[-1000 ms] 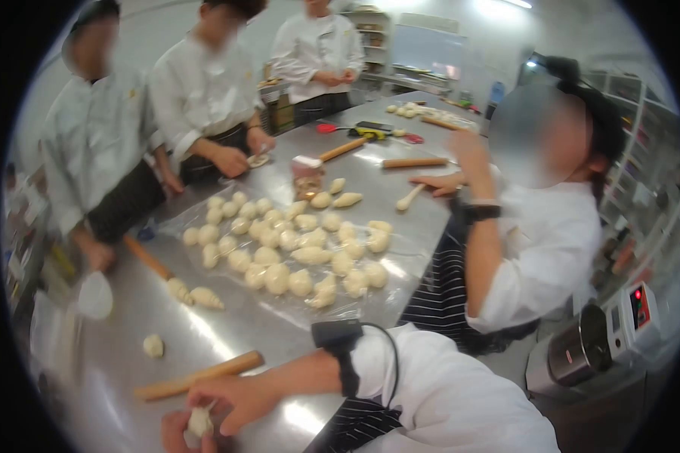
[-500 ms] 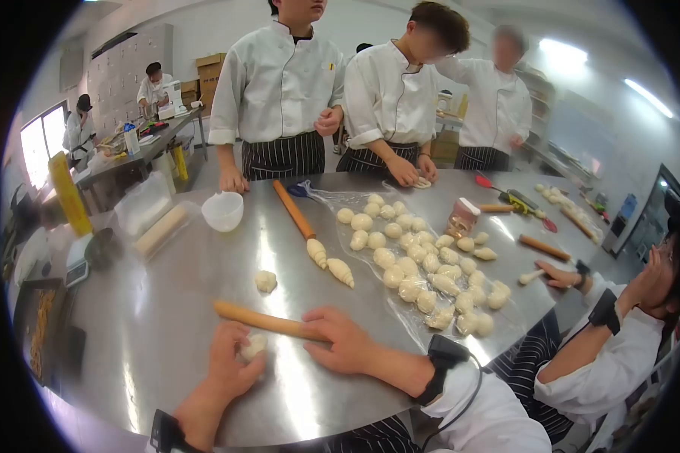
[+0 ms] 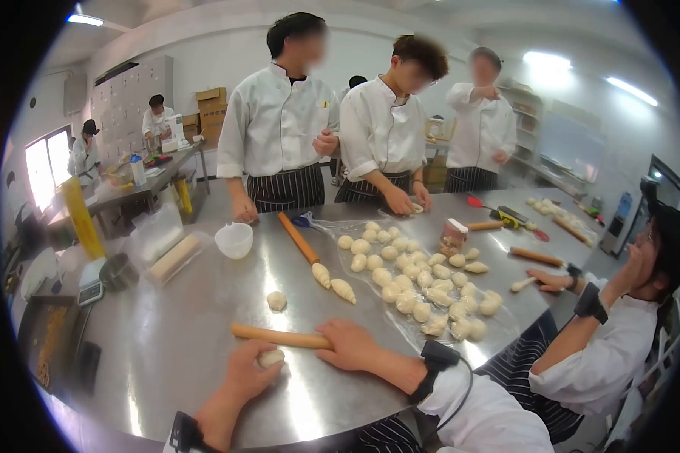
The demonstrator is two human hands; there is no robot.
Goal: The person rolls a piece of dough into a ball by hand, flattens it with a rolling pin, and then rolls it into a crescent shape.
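My left hand (image 3: 248, 370) is curled around a small white dough ball (image 3: 271, 358) on the steel table (image 3: 166, 355). My right hand (image 3: 349, 344) is wrapped over the right end of a wooden rolling pin (image 3: 276, 334), which lies just beyond the left hand. Past the pin sits a single dough piece (image 3: 276, 301). Further off are two spiral-ridged dough pieces, one (image 3: 321, 275) touching the end of another rolling pin (image 3: 298, 238) and one (image 3: 343, 291) nearer me.
Many dough balls (image 3: 412, 264) lie on clear plastic film to the right. A white bowl (image 3: 234, 241), a scale (image 3: 91, 283) and a metal pot (image 3: 119, 272) stand left. A co-worker's hand (image 3: 549, 280) rests at right; people in white jackets (image 3: 389, 128) stand across the table.
The camera view has tilted upward, showing more of the people opposite. My left hand stays at the dough ball and my right on the rolling pin. A person at the back has a hand raised forward.
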